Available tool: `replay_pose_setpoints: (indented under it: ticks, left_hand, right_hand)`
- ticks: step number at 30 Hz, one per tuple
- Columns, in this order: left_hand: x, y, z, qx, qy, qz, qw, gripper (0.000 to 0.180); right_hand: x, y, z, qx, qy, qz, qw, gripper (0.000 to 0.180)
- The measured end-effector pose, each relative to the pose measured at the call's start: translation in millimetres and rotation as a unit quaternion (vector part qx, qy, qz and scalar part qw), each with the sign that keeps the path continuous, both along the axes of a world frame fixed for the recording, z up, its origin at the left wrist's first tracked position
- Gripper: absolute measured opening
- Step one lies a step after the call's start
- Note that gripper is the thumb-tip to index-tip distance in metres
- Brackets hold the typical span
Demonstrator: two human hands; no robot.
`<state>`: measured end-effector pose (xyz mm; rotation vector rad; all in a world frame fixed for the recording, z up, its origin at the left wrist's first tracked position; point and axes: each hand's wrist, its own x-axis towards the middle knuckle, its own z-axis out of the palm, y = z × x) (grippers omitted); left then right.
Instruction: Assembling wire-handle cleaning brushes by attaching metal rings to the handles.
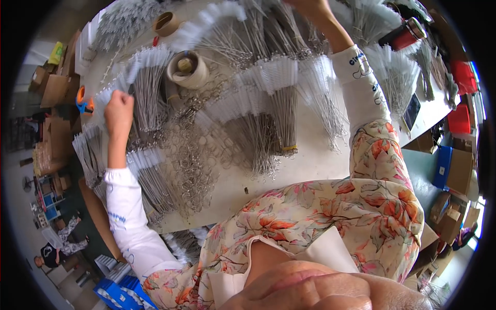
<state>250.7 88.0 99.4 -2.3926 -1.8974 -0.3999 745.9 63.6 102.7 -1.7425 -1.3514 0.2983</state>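
Brushes: thin twisted-wire stems with white bristle tips, fanned in bundles (268,98) across the middle and upper part of the frame; more bundles lie at the left edge and upper right.
Left hand (119,107): at the left of the frame, grip closed in a fist on the bristle end of a brush bundle (147,77) just above and beside it.
Right hand (309,6): at the top edge, mostly cut off; whether its grip is closed cannot be told.
Rings (194,160): small shiny metal loops, heaped loosely in the centre left, between the bundles.
Tape rolls: one thick brown cardboard-core roll (187,70) near the upper centre, a thinner one (166,23) above it.
Surface (315,160): pale, smooth, bare at its near edge.
Sleeves: white, stretchy, over a floral blouse.
Bottle (405,33): red cylinder, upper right.
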Motion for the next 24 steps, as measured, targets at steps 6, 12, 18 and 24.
replay_pose_setpoints:
  ticks: [6, 12, 18, 24]
  left_hand:
    - [-1.9, -40.3, 58.9, -0.051, -0.355, -0.015, 0.933, 0.028]
    - [8.8, -101.3, 61.3, -0.169, -0.463, 0.004, 0.87, 0.03]
    - [-20.2, -203.8, 62.0, -0.235, -0.477, 0.134, 0.836, 0.025]
    - [3.9, -223.2, 35.0, -0.21, -0.466, 0.083, 0.856, 0.027]
  right_hand:
    - [111.7, -3.0, 5.4, 0.195, 0.254, -0.126, 0.939, 0.025]
    - [137.2, -17.6, -31.0, -0.203, -0.255, -0.244, 0.913, 0.02]
    - [87.6, 43.8, -82.9, -0.219, -0.287, 0.007, 0.932, 0.045]
    - [159.0, 21.3, -27.6, 0.094, -0.317, -0.03, 0.943, 0.025]
